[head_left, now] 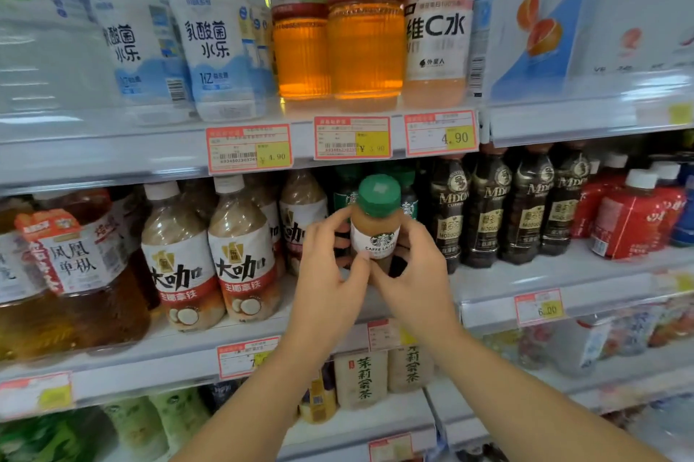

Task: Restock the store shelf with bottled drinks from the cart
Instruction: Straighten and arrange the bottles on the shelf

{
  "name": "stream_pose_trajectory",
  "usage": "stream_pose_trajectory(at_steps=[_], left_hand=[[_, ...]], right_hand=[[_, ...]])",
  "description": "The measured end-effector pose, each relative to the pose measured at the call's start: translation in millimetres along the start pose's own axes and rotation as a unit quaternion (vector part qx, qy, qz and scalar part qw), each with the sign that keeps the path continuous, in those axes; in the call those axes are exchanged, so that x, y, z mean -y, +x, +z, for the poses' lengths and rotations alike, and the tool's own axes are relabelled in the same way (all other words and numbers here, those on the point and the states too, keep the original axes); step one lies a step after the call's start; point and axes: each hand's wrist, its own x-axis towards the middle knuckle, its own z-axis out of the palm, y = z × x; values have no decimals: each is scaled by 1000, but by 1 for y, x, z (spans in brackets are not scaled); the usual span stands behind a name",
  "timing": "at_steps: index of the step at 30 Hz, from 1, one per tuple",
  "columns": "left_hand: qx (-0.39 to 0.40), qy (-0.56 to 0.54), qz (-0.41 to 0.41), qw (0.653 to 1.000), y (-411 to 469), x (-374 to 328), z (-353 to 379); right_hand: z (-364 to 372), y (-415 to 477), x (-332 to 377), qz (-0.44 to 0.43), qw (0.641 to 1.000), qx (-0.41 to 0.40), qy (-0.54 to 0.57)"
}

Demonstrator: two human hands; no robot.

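A small caffe latte bottle [376, 221] with a green cap and white label stands upright at the front of the middle shelf [525, 281]. My left hand [330, 266] grips its left side, thumb on the label. My right hand [417, 274] curls round its right side and lower part. The bottle's base is hidden behind my fingers. More green-capped bottles of the same kind [407, 199] stand behind it in the row.
Milk-coffee bottles [240, 259] stand left of the slot, dark coffee bottles [484, 210] right of it, red bottles [631, 221] further right. The upper shelf holds white yoghurt drinks [214, 37] and amber tea bottles [360, 48]. Price tags [353, 137] line the shelf edges.
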Motion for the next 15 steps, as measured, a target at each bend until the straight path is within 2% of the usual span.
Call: stream_pose_trajectory(at_steps=[5,11,15], left_hand=[[41,-11,59,997,-1,-14,27],[72,20,-3,997,3,3,50],[83,8,-44,996,2,11,53]], right_hand=[[-52,-4,-2,-44,999,-13,-2],[-95,5,-23,-37,997,-17,-59],[-115,15,-35,-59,987,30,-147]])
